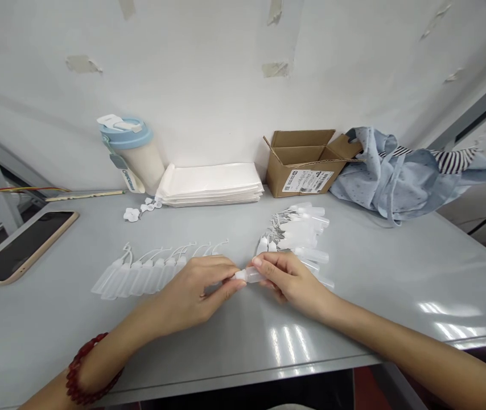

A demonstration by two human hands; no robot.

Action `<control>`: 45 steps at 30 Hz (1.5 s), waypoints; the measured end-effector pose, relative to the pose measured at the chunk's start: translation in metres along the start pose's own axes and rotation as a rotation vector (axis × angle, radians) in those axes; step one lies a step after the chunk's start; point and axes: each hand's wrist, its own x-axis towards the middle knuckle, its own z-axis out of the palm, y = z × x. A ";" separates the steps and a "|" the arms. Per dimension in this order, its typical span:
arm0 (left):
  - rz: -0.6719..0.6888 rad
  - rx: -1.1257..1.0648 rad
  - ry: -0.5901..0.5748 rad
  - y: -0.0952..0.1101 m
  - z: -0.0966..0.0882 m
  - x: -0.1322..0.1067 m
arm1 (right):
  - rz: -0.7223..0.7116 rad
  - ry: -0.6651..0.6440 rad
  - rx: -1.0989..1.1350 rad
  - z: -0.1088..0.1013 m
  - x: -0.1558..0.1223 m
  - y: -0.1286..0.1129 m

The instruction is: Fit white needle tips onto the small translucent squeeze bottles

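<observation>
OK so we've got one small translucent tube (252, 275) out in front of the cardboard box (277, 181) and a bit to its left, lying sideways between our two hands. Our left hand (202, 287) has thumb and fingertips clamped on the tube's white end, and our right hand (292, 278) has thumb and fingers closed on the other end. Right in front of the box there's a messy bunch of similar tubes (307, 233), partly behind our right hand. Way forward and left of the box, a row of tubes (140, 276) lies side by side on the gray table (362, 262), thin white stems pointing toward the wall. Just left of the box we've got a white stack (213, 182), then a blue-lidded tumbler (143, 162) beyond it. A blue cloth bag (409, 182) slumps right beside the box, on its right.
</observation>
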 end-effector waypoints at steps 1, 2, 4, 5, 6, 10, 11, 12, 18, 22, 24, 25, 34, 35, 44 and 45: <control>-0.012 -0.014 -0.008 -0.001 0.000 0.000 | 0.023 -0.003 0.014 0.001 0.000 0.001; -0.047 -0.041 -0.017 -0.001 0.000 0.001 | 0.017 0.009 -0.002 0.002 0.000 0.001; -0.171 -0.121 -0.029 -0.001 -0.002 0.002 | -0.095 0.070 -0.121 0.004 -0.001 0.003; -0.238 -0.175 -0.033 0.000 -0.003 0.002 | -0.200 0.112 -0.217 0.004 -0.002 0.004; -0.295 -0.236 -0.035 0.000 -0.004 0.003 | -0.329 0.155 -0.329 0.005 -0.003 0.006; -0.373 -0.457 -0.073 0.000 -0.007 0.005 | -0.843 0.280 -0.766 0.003 -0.003 0.013; -0.361 -0.483 -0.082 0.000 -0.007 0.005 | -0.910 0.297 -0.825 0.002 -0.002 0.013; -0.344 -0.489 -0.086 -0.001 -0.006 0.004 | -0.943 0.306 -0.857 0.002 -0.002 0.014; -0.246 -0.271 -0.050 -0.001 -0.002 -0.001 | -0.772 0.229 -0.690 0.002 -0.006 0.008; -0.125 -0.126 0.018 -0.001 0.000 0.000 | -0.538 0.166 -0.518 0.001 -0.007 0.002; -0.054 -0.058 0.068 -0.002 0.001 0.000 | -0.433 0.137 -0.456 0.000 -0.007 -0.001; -0.024 -0.036 0.092 -0.002 0.002 0.000 | -0.375 0.120 -0.417 -0.001 -0.006 -0.002; -0.177 -0.071 0.027 -0.003 -0.001 0.003 | -0.200 0.067 -0.341 -0.004 -0.002 -0.001; -0.201 -0.064 0.036 -0.005 -0.003 0.004 | -0.270 0.105 -0.438 -0.005 -0.001 -0.001; -0.564 0.643 0.311 -0.078 -0.074 -0.010 | -0.621 0.562 -1.312 -0.025 0.011 0.008; -0.598 0.683 0.313 -0.088 -0.083 -0.014 | -0.596 0.578 -1.369 -0.025 0.012 0.008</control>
